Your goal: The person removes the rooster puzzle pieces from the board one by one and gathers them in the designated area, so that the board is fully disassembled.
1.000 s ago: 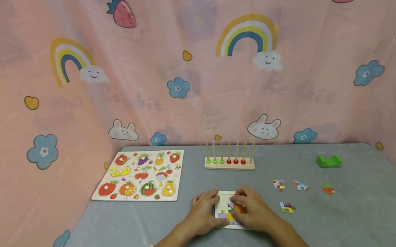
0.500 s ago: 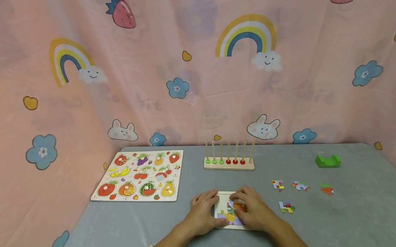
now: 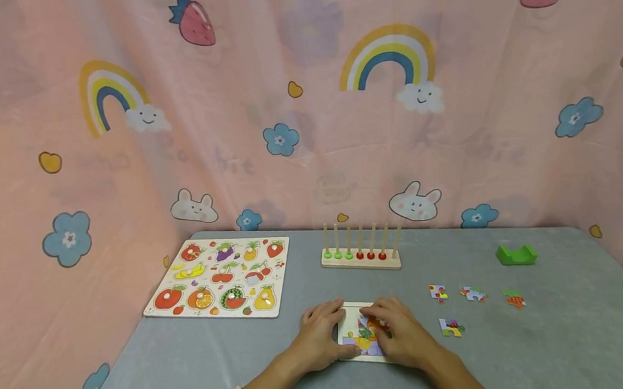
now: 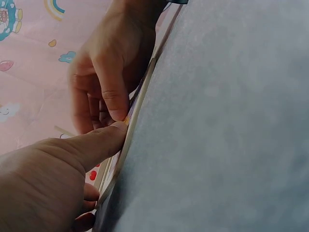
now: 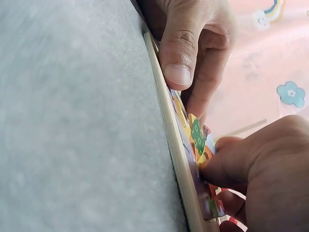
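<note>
A shallow wooden puzzle tray (image 3: 349,321) lies on the table between both hands, with colourful jigsaw pieces in its front part. My left hand (image 3: 318,339) grips its left side, thumb on the front left corner and fingers along the left and back. My right hand (image 3: 402,333) pinches a jigsaw piece (image 5: 198,136) over the right part of the tray. In the right wrist view this piece, with green, orange and yellow print, tilts up from the tray. Fingers partly hide it in the head view.
Several loose jigsaw pieces, one of them striped orange (image 3: 515,300), lie right of the tray. Behind stand a pegged counting stand (image 3: 360,259) with green and red rings and a green curved block (image 3: 516,255). A fruit knob puzzle board (image 3: 216,278) lies at left, before a pink curtain (image 3: 310,176).
The piece in the right hand has shifted and turned, with more of the tray's print showing beside it. Right fingers have moved slightly. The left hand stays in place on the tray.
</note>
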`<state>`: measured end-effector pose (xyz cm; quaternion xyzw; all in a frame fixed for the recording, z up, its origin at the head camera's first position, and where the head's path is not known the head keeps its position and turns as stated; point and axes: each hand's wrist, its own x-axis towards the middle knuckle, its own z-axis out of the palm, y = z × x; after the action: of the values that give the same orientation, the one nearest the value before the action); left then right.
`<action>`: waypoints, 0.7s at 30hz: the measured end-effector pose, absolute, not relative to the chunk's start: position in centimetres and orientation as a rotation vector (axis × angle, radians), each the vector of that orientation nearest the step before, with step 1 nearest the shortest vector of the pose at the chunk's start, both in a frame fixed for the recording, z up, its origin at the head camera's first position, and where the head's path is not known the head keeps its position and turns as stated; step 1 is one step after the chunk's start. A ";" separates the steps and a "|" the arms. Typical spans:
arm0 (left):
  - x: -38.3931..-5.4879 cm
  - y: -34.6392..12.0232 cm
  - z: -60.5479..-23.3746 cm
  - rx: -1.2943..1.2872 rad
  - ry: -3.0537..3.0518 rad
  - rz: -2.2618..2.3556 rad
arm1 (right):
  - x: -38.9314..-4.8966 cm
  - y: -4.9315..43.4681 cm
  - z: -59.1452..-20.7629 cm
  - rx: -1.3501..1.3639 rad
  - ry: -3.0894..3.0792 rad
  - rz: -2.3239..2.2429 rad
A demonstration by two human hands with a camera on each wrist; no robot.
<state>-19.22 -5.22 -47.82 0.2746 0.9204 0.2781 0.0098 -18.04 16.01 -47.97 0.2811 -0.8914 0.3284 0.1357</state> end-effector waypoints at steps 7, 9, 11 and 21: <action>-19.3 -5.2 -47.9 0.866 2.874 0.877 | -18.0 15.9 -47.9 0.813 -2.576 0.955; -19.4 -5.2 -47.9 0.863 2.872 0.877 | -18.0 15.9 -47.8 0.808 -2.588 0.965; -19.4 -5.2 -47.9 0.861 2.869 0.878 | -17.9 16.0 -47.8 0.805 -2.610 0.978; -19.2 -5.3 -47.8 0.862 2.866 0.873 | -17.8 16.0 -47.5 0.878 -2.621 0.926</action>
<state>-19.19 -5.26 -47.84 0.2764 0.9192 0.2800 0.0117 -17.75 16.04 -47.48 0.2991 -0.8934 0.3157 0.1131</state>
